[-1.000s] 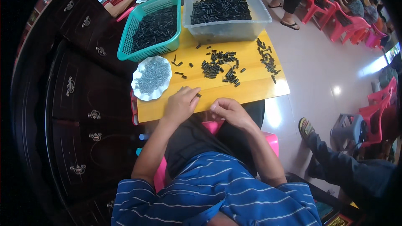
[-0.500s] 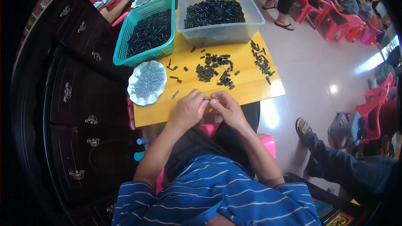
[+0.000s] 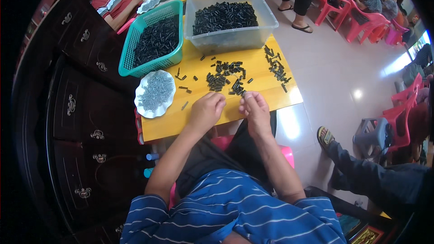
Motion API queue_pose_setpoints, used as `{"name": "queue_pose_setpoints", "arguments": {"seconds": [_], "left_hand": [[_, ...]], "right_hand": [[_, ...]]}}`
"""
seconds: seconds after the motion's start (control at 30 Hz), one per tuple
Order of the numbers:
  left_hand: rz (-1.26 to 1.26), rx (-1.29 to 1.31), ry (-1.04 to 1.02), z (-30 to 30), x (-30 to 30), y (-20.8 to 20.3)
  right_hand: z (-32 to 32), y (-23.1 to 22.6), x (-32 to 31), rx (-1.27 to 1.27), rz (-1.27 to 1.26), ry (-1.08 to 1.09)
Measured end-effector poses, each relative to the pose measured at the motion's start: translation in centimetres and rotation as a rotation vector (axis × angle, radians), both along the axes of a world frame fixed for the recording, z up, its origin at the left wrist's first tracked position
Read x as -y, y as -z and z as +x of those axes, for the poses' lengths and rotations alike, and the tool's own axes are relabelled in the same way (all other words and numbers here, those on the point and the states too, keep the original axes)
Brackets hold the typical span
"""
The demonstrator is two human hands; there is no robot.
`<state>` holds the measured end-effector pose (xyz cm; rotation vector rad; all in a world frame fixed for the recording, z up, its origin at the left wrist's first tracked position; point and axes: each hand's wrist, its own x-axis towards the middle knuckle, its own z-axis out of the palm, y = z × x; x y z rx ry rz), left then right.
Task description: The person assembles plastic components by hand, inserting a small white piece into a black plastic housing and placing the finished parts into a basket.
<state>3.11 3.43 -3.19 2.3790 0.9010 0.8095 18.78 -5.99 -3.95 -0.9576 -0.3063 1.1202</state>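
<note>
Both hands have moved forward from the tabletop (image 3: 253, 70) edge toward the black pieces (image 3: 224, 77) at 12 o'clock — left hand (image 3: 207, 110) loosely curled, right hand (image 3: 254, 107) pinching one piece.

On the surface (image 3: 253, 70) we see the clear bin (image 3: 228, 18) farthest back, the basket (image 3: 153, 40) left of it, the plate (image 3: 155, 93) nearer us, and loose parts (image 3: 226, 77) before it.

Both forearms come up from the lower edge, converging. Left hand (image 3: 207, 110) loosely curled, knuckles up, fingers tucked under. Right hand (image 3: 255, 108) just beside it, fingertips pinched, possibly on something small; grip unclear.
</note>
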Motion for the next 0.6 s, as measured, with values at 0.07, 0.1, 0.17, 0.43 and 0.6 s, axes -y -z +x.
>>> {"name": "queue_pose_setpoints", "arguments": {"seconds": [0.07, 0.1, 0.17, 0.43, 0.6], "left_hand": [[0.084, -0.065, -0.042, 1.0, -0.4, 0.3], [0.085, -0.065, -0.039, 1.4, -0.6, 0.4], [0.090, -0.103, -0.081, 2.2, -1.2, 0.4], [0.119, -0.161, -0.063, 3.6, -1.8, 0.2], [0.155, -0.184, -0.056, 3.6, -2.0, 0.8]], "right_hand": [[0.5, 0.2, -0.1, -0.085, 0.038, 0.044], [0.7, 0.4, -0.1, -0.171, 0.076, 0.086], [0.9, 0.6, -0.1, -0.190, 0.080, 0.095], [1.0, 0.5, 0.0, -0.220, 0.088, 0.078], [0.8, 0.3, 0.0, -0.214, 0.075, 0.051]]}}
